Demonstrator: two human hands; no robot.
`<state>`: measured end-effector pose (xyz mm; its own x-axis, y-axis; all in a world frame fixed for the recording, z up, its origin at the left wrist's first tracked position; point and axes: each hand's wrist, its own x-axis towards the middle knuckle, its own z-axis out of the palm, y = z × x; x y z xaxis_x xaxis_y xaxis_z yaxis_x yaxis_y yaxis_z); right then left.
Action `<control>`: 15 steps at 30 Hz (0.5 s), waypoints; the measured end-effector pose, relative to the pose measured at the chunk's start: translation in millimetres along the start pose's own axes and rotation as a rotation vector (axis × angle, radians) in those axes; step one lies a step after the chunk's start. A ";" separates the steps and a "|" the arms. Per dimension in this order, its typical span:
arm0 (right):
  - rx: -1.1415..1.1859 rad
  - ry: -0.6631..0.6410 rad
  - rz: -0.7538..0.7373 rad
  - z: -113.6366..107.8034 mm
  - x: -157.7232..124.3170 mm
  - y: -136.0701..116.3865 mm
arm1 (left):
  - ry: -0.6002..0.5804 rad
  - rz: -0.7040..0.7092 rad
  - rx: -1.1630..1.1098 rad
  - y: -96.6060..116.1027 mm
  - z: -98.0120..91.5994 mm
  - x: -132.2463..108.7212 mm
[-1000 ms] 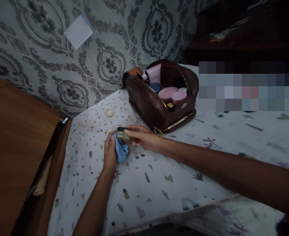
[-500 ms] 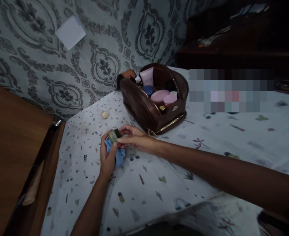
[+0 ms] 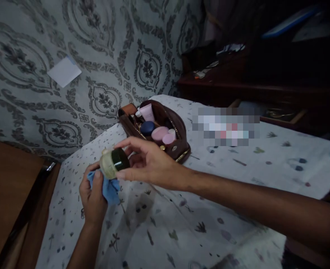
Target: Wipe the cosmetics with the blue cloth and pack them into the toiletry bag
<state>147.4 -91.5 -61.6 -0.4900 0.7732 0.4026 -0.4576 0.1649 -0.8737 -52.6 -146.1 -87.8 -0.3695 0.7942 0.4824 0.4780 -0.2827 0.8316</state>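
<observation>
Gripping small jar (image 3: 114, 162) in right hand (image 3: 148, 164) fingertips; left hand (image 3: 93, 196) just below, clutching blue cloth (image 3: 109, 188).

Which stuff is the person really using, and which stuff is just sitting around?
Being used:
- small green jar, held up in the right hand
- blue cloth, bunched in the left hand, just under the jar

Just sitting around:
- open brown pouch full of tubes and pots
- white paper on the wall
- wooden furniture at the left
</observation>
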 end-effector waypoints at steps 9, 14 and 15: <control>-0.123 0.225 -0.122 -82.2 16.0 -44.0 | -0.235 0.571 0.360 37.0 73.5 112.3; -0.214 0.329 -0.105 -103.7 40.6 -41.4 | -0.635 0.613 0.538 37.6 115.1 158.5; -0.225 0.338 -0.095 -104.9 47.5 -39.6 | -0.699 0.619 0.581 37.9 119.7 164.0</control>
<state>220.0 2.9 -36.5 -0.1653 0.8991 0.4053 -0.2974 0.3464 -0.8897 0.2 37.8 -10.1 0.5092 0.7833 0.3565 0.7947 -0.5870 0.1548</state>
